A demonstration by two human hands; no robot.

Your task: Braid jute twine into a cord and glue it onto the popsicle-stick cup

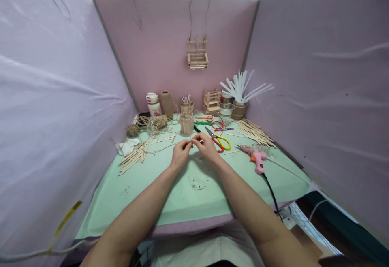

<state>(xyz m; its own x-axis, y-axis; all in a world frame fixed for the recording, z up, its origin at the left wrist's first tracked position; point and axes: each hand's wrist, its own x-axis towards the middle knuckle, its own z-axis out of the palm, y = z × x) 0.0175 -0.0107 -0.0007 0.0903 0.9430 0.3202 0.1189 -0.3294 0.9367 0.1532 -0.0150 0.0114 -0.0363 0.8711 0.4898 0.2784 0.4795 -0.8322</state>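
Observation:
My left hand (180, 154) and my right hand (206, 145) meet over the middle of the table, fingertips pinched together. A thin strand of twine (162, 149) runs from the left side of the table to my left fingers, and both hands pinch it where they meet. Its end between the fingers is mostly hidden. Just behind my hands stands a small wooden-stick cup (186, 124). Close to my right hand lie scissors (224, 142) with one red and one yellow handle, partly hidden by that hand.
A pink glue gun (257, 157) lies on the right, its black cord over the front edge. Wooden sticks lie in piles on the left (135, 158) and right (255, 132). Tangled twine (158, 123), a white-lidded jar (153, 104) and a pot of white glue sticks (239, 109) stand behind.

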